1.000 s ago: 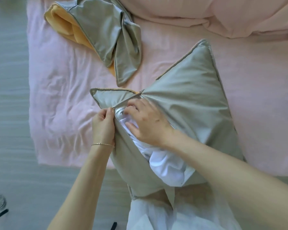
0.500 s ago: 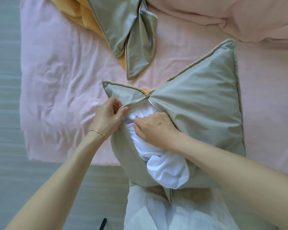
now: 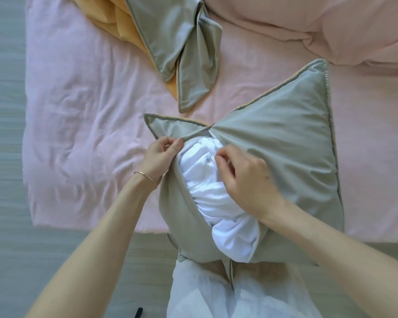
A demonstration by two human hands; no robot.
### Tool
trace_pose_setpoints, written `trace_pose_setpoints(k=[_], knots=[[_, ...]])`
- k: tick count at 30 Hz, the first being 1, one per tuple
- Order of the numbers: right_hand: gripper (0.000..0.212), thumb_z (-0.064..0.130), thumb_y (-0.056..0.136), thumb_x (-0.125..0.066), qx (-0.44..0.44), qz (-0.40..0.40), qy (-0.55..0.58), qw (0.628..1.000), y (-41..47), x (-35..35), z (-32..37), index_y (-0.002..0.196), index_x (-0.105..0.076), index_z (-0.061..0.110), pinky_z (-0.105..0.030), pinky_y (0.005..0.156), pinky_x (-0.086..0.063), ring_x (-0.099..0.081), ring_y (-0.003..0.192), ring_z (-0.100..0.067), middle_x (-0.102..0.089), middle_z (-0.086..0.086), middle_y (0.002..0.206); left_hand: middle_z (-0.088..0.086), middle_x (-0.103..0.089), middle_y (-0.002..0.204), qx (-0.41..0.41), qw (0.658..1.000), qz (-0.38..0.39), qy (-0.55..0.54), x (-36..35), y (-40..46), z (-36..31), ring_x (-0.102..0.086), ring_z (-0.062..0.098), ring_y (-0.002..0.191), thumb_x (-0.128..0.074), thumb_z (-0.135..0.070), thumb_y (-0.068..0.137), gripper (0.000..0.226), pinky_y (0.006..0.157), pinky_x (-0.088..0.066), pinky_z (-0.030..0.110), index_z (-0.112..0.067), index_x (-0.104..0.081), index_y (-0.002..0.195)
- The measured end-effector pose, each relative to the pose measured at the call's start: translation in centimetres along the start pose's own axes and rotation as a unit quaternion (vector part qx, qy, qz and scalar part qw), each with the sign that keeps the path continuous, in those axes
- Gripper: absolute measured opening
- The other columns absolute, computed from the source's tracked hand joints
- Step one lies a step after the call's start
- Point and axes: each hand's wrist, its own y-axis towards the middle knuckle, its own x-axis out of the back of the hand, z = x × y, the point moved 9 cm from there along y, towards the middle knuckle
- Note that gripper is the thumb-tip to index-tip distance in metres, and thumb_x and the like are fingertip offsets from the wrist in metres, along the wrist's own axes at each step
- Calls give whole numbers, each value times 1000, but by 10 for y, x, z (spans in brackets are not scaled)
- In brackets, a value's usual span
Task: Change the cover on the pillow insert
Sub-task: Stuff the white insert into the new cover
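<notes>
Pinching grey cover (image 3: 274, 143) opening edges: left hand (image 3: 159, 157) at 9 o'clock, right hand (image 3: 246, 180) at 3; white insert (image 3: 207, 193) bulging between.

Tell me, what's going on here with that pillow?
A person is fitting a grey cover on a white insert on the bed. The left hand pinches one edge of the opening, the right hand the other. The insert bulges out of the gap. Another cover lies crumpled farther up the bed.
</notes>
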Motion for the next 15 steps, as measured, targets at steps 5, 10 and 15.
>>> trace_pose_setpoints(k=[5, 10, 15], knots=[[33, 33, 77, -63, -37, -10, -125, 991, 19, -24, -4, 89, -59, 2, -32, 73, -32, -54, 79, -34, -57, -15, 85, 7, -55, 72, 29, 991, 37, -126, -19, -10, 10, -50, 15, 65, -50, -11, 93, 21, 63, -42, 26, -10, -53, 72], [55, 53, 87, -50, -86, 166, -211, 960, 13, -57, -23, 115, -46, 6, -32, 84, -31, -46, 108, -29, -53, -10, 115, 8, -51, 72, 20, 988, -4, -154, -17, -11, 14, -47, 19, 68, -53, -9, 91, 19, 63, -39, 27, -9, -52, 72], [28, 37, 94, -42, -100, 237, -173, 951, 25, -79, -31, 98, -43, 9, -38, 67, -28, -57, 98, -36, -63, -17, 107, 7, -46, 71, -8, 991, -20, -133, -14, -8, 13, -42, 18, 67, -59, -13, 88, 22, 60, -36, 27, -13, -48, 69]])
